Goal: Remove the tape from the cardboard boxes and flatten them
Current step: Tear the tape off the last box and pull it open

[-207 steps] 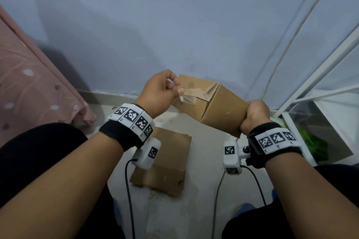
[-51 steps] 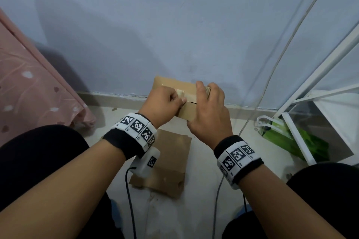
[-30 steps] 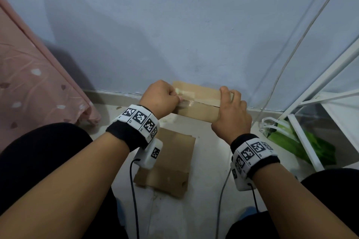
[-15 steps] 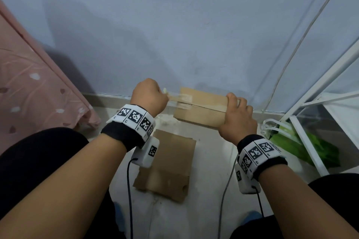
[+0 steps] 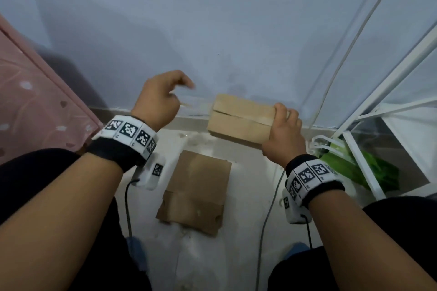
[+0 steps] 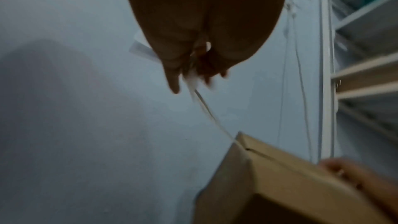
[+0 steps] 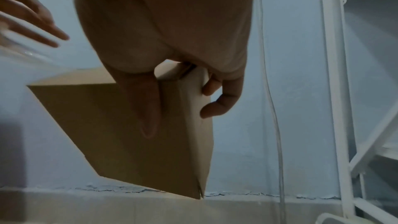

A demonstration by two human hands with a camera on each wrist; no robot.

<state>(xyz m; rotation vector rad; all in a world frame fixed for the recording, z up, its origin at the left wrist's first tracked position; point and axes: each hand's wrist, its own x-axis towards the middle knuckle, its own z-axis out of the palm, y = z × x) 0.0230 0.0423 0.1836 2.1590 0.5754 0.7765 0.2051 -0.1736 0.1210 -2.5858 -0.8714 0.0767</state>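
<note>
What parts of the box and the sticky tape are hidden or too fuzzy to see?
- Tape: a blurred thin strip in the left wrist view; whether its end has left the box cannot be told.
- Box's right end: covered by the right hand in the head view.
- Left hand fingertips: smeared by motion in the head view.

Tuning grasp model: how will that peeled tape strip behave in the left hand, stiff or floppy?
Likely floppy: the tape strip looks thin where it runs from the left hand to the cardboard box. Probably very light, clingy. Blur hides detail.
</note>
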